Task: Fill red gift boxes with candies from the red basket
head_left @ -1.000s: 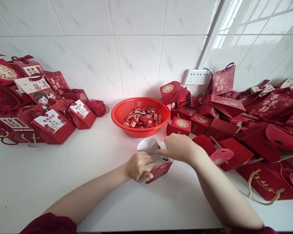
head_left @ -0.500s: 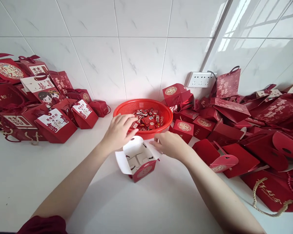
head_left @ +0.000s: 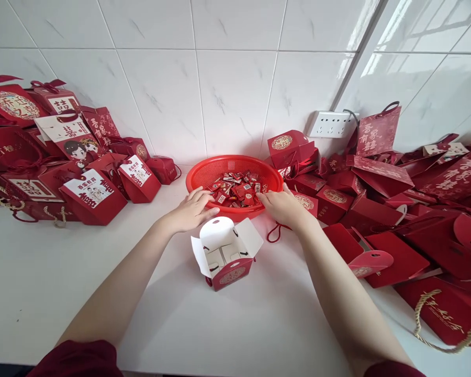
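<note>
My left hand is at the front left rim of a red plastic basket, its fingers over the edge and the thumb along the front. On the front right rim, my right hand grips the same basket, thumb on the inner side; its other fingers are partly hidden. Small red wrapped candies lie in the basket. Just in front of it, between my forearms, a red gift box stands upright with its white-lined flaps spread apart. Nothing but its folded bottom and dark cord ends shows inside.
Red gift boxes are stacked at the left. A larger heap of red boxes and bags covers the right side, some with rope handles. A white power strip sits against the tiled wall.
Both hands have moved away from the open gift box to the basket's rim. My right hand has let go of the box's right flap. The view has shifted slightly.
</note>
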`<move>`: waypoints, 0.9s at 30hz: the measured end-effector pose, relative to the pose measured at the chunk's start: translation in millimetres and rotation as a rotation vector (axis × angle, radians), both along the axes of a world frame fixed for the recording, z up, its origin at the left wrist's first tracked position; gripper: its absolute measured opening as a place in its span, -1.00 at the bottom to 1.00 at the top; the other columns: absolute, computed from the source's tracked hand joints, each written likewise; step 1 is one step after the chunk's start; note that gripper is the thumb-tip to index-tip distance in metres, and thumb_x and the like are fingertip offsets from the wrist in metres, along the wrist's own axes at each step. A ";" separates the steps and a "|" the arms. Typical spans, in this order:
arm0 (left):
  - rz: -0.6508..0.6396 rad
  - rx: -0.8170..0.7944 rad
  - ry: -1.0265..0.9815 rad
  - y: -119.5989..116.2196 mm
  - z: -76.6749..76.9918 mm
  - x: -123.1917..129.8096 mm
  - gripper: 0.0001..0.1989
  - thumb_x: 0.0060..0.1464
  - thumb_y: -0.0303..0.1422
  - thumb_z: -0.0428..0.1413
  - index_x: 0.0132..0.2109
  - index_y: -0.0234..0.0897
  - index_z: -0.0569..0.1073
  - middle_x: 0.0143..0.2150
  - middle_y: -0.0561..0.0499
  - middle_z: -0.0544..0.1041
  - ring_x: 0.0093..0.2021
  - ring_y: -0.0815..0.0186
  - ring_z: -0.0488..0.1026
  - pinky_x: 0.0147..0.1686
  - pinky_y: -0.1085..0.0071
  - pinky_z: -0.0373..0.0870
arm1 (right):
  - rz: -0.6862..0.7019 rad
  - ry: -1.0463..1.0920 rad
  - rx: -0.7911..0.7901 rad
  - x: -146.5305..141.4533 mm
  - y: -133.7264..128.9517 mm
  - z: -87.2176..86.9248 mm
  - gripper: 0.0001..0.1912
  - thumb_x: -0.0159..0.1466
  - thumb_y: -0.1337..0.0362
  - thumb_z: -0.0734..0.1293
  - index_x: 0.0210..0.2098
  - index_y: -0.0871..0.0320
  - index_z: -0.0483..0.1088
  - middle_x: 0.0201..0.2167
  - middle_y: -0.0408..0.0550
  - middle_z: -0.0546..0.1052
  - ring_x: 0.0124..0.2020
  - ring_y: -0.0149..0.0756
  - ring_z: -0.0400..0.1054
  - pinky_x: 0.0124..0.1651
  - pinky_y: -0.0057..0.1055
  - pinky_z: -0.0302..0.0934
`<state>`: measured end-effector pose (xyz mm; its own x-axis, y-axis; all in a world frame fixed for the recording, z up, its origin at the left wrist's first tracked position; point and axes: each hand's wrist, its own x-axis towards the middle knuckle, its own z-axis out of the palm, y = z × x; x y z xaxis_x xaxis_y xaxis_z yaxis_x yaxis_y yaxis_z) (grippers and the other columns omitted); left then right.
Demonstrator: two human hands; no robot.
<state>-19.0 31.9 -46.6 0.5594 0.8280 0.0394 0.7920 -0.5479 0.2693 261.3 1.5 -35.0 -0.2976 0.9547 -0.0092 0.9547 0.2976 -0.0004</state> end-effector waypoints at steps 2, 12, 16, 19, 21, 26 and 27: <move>-0.002 -0.006 -0.005 0.5 0.3 -0.8 -0.37 0.24 0.12 -0.18 0.18 -0.27 0.28 0.36 -0.21 0.16 0.44 -0.02 -0.14 0.32 0.01 0.00 | -0.032 -0.041 -0.083 -10.6 17.0 6.8 -0.55 0.46 0.31 -0.01 0.12 0.29 0.38 0.00 0.29 0.50 0.06 0.01 0.39 0.12 -0.07 0.17; -0.014 0.009 -0.068 2.2 -6.2 -7.0 -0.44 0.22 0.12 -0.11 0.03 -0.28 0.30 0.25 -0.29 0.25 0.42 -0.11 -0.09 0.26 -0.03 0.13 | 0.150 -0.112 -0.489 -74.9 90.9 8.5 -0.40 0.07 0.36 0.42 0.11 -0.12 0.46 0.12 -0.03 0.48 0.05 0.05 0.40 0.00 -0.18 0.29; -0.022 0.005 -0.086 3.1 -6.7 -8.8 -0.47 0.22 0.11 -0.10 -0.01 -0.28 0.30 0.23 -0.31 0.26 0.41 -0.12 -0.08 0.24 -0.05 0.15 | 0.190 -0.093 -0.547 -77.7 96.5 -5.5 -0.42 0.09 0.33 0.40 0.11 -0.11 0.46 0.11 -0.02 0.48 0.01 0.04 0.41 -0.05 -0.19 0.29; -0.038 0.003 -0.117 4.8 -10.3 -8.9 -0.48 0.21 0.11 -0.09 -0.01 -0.26 0.31 0.22 -0.27 0.27 0.41 -0.10 -0.09 0.25 -0.06 0.11 | 0.253 -0.029 -0.621 -69.6 96.4 -4.3 -0.54 0.07 0.37 0.39 -0.03 -0.05 0.54 -0.09 -0.08 0.59 -0.15 -0.10 0.48 -0.15 -0.30 0.31; -0.038 -0.002 -0.138 6.0 -12.6 -7.1 -0.47 0.19 0.13 -0.08 -0.04 -0.26 0.32 0.20 -0.26 0.28 0.39 -0.10 -0.04 0.24 -0.05 0.13 | 0.277 0.036 -0.657 -62.7 93.9 1.2 -0.63 0.06 0.38 0.39 -0.13 0.01 0.57 -0.22 -0.09 0.61 -0.26 -0.15 0.49 -0.24 -0.35 0.32; -0.046 -0.038 -0.175 9.2 1.4 -10.0 -0.53 0.16 0.09 0.00 -0.13 -0.25 0.39 0.07 -0.18 0.39 0.22 -0.02 0.24 0.15 0.05 0.25 | 0.291 0.308 -0.515 -42.3 76.3 15.0 -0.71 0.08 0.41 0.37 -0.18 0.10 0.50 -0.20 -0.06 0.58 -0.23 -0.21 0.47 -0.24 -0.42 0.31; -0.046 -0.051 -0.193 8.3 10.5 -15.3 -0.56 0.14 0.06 0.04 -0.13 -0.23 0.42 0.05 -0.14 0.43 0.18 0.03 0.30 0.13 0.09 0.28 | 0.274 0.369 -0.443 -37.0 70.5 15.7 -0.67 0.11 0.42 0.35 -0.11 0.11 0.46 -0.16 -0.04 0.57 -0.19 -0.21 0.46 -0.20 -0.41 0.31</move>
